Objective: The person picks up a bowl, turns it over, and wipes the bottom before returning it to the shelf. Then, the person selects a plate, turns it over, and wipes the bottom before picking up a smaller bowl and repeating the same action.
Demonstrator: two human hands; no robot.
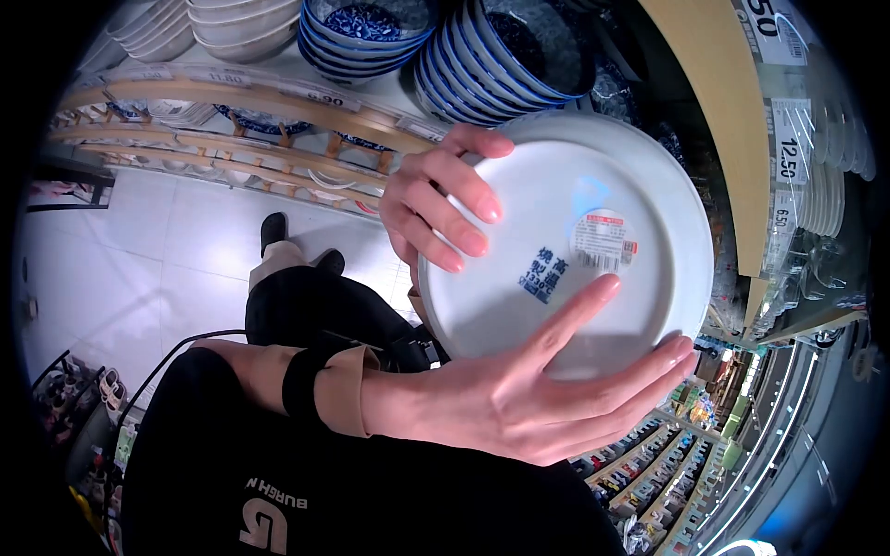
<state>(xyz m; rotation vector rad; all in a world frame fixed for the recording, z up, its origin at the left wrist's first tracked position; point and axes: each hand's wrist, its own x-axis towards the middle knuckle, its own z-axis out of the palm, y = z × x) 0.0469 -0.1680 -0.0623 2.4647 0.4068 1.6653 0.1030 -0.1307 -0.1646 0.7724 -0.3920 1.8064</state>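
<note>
A round white plate (501, 278) is held with its underside toward me. That underside carries a round price sticker (601, 239) with a barcode, and blue printed characters. My right hand (440, 199) grips the left edge, its fingers curled over onto the underside; its wrist is partly hidden by the plate. Along the lower edge lies my left hand (528, 398), its thumb resting on the underside near the sticker and its fingers stretched along the rim. The plate's other face is hidden.
Blue-and-white bowls (505, 56) stand stacked on a shelf ahead, with white bowls (243, 28) beside them. Price tags line the wooden shelf edge (232, 90). A rack of plates (269, 120) sits lower. Glassware (825, 176) is at right; tiled floor (185, 222) at left.
</note>
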